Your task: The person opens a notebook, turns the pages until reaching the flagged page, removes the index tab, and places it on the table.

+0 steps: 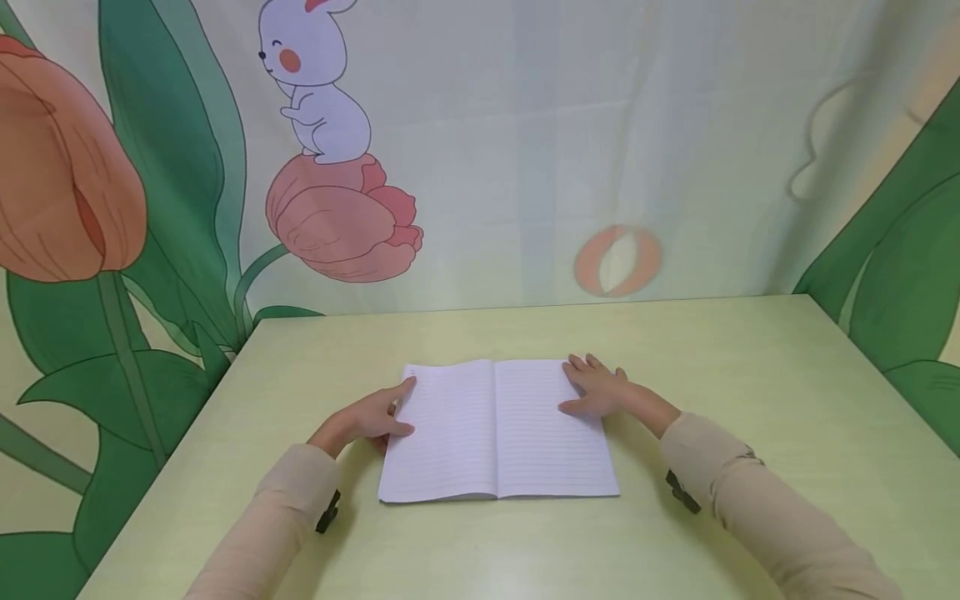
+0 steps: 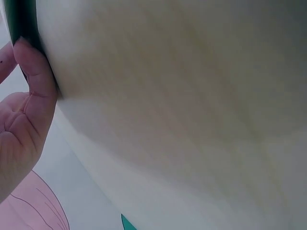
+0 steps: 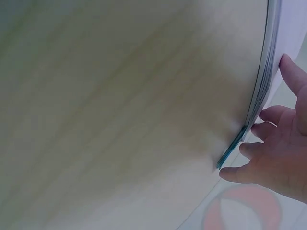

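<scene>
An open notebook (image 1: 450, 433) with lined white pages lies on the pale table. At its left edge is my left hand (image 1: 375, 414), with the thumb and index fingertip on the left page and the other fingers curled at the edge. The left wrist view shows a curled finger (image 2: 41, 79) of that hand against the notebook's dark green cover (image 2: 23, 19). My right hand (image 1: 596, 390) rests on the right page near its upper outer corner, fingers spread. In the right wrist view, its fingers lie along the stacked page edges (image 3: 261, 81).
The pale yellow-green table (image 1: 495, 550) extends around the notebook. Behind it hangs a curtain (image 1: 525, 167) printed with tulips and a rabbit. Dark straps or clips (image 1: 327, 512) show beneath the beige sleeves (image 1: 262, 525).
</scene>
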`<state>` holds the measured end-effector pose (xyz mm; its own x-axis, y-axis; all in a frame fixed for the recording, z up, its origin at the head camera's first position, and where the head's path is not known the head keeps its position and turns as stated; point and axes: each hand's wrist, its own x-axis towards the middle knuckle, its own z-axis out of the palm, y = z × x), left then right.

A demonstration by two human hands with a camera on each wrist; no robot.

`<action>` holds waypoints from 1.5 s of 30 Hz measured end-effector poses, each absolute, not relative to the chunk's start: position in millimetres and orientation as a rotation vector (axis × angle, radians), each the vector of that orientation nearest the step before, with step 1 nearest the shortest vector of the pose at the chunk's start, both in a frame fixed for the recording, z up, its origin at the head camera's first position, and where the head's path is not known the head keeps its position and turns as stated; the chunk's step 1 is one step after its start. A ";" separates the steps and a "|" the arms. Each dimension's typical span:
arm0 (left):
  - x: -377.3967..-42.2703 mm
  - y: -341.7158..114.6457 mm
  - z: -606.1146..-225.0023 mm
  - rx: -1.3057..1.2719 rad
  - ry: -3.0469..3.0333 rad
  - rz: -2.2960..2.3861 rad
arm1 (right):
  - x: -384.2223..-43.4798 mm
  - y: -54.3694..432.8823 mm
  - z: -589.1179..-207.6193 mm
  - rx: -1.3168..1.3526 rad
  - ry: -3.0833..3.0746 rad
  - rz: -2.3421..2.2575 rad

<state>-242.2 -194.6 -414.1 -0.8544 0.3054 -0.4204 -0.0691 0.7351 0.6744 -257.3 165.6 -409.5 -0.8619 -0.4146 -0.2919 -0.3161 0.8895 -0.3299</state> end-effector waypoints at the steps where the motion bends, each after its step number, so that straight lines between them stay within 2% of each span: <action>1: -242.6 -194.6 -414.3 0.180 2.420 0.968 | -258.6 166.7 -409.6 -0.527 2.699 -0.379; 10: -240.7 -195.8 -407.6 0.218 2.373 0.976 | -262.5 170.6 -409.6 -0.485 2.695 -0.343; 24: -243.1 -194.5 -413.9 0.160 2.428 0.939 | -256.7 160.3 -408.4 -0.614 2.698 -0.337; 33: -243.1 -196.3 -416.7 0.136 2.412 0.953 | -240.1 136.5 -405.9 -0.794 2.573 -0.626; 45: -241.8 -195.3 -411.3 0.146 2.382 1.004 | -213.7 90.6 -401.3 -0.793 2.457 -0.682</action>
<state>-241.8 -195.3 -411.3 -0.8451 0.2995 -0.4429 -0.1079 0.7158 0.6899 -213.7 90.6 -401.3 -0.7244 -0.6326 -0.2739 -0.4009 0.7098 -0.5791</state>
